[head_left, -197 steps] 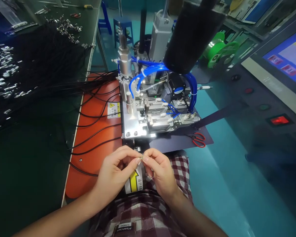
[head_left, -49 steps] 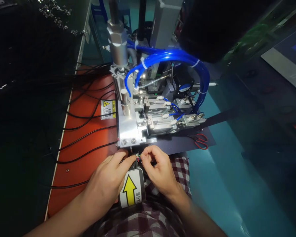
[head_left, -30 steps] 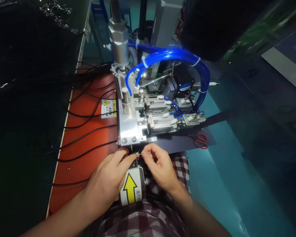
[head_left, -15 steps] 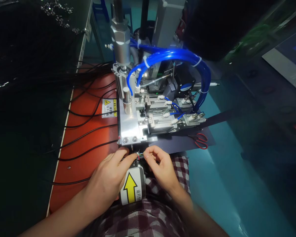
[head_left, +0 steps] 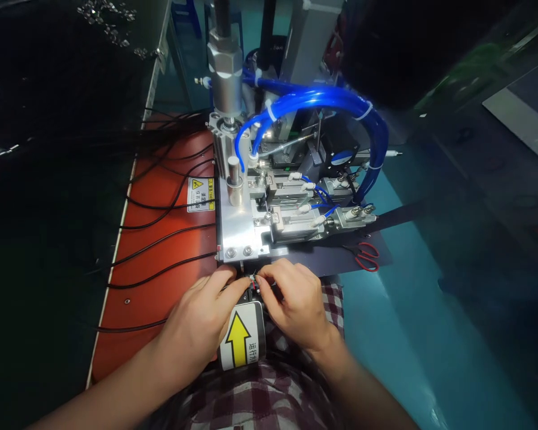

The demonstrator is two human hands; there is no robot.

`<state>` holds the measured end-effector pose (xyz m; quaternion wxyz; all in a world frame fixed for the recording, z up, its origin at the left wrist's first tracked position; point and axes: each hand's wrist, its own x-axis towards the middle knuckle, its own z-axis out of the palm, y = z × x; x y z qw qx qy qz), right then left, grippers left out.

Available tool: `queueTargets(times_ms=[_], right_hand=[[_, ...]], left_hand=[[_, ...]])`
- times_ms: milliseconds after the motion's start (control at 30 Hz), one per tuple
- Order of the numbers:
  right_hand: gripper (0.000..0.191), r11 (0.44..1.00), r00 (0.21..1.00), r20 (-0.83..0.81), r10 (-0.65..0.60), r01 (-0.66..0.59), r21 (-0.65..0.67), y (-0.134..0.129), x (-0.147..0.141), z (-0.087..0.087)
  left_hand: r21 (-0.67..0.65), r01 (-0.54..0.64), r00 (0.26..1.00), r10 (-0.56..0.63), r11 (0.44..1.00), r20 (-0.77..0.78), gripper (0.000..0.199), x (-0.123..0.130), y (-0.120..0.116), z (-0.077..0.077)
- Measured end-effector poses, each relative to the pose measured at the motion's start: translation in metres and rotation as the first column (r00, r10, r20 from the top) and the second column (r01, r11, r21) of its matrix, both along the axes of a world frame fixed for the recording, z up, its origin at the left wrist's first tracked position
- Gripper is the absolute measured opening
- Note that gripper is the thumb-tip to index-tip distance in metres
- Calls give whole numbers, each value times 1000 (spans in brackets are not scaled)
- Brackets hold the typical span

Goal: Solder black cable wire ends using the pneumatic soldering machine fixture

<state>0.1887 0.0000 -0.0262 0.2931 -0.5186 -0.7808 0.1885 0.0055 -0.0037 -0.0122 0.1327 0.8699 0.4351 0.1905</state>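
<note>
Several thin coloured wires (head_left: 253,280), some red and some pale, show in the narrow gap between my fingertips at the front edge of the machine (head_left: 237,230). My left hand (head_left: 201,313) pinches them from the left, its thumb and index finger closed. From the right, my right hand (head_left: 296,303) is closed in a pinch on the wire ends, its other fingers curled. The fingertips nearly meet and hide most of what they grip. Just below the wires is a dark fixture, partly covered, and a white label with a yellow arrow (head_left: 238,337).
Black cables (head_left: 161,278) run across the orange-red surface (head_left: 134,346) at left. Blue air tubes (head_left: 323,98) arch over the pneumatic cylinders (head_left: 296,221). Red-handled scissors (head_left: 366,257) lie on the dark plate at right. A checked garment (head_left: 269,394) covers my lap.
My right hand has shifted left and its fingertips are closer to the left hand's, over the wires. The left hand keeps its pinch. The whole view has shifted slightly.
</note>
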Motion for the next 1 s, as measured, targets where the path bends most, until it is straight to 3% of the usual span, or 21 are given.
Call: queueTargets(times_ms=[133, 233, 333, 400, 1000], right_hand=[[10, 999, 1000, 6, 19, -19, 50, -2, 0, -3], [12, 992, 984, -163, -67, 48, -119, -4, -5, -9], [13, 941, 919, -340, -200, 83, -328, -7, -11, -15], [12, 924, 892, -388, -233, 78, -375, -7, -14, -16], [14, 909, 925, -273, -263, 143, -391, -7, -17, -8]], left_hand=[[3, 0, 1000, 0, 1000, 9, 28, 2, 0, 3], [5, -3, 1000, 3, 1000, 0, 29, 2, -1, 4], [4, -9, 1000, 9, 1000, -6, 29, 2, -1, 4], [-1, -11, 1000, 11, 1000, -5, 29, 2, 0, 5], [-15, -5, 1000, 5, 1000, -11, 29, 2, -1, 5]])
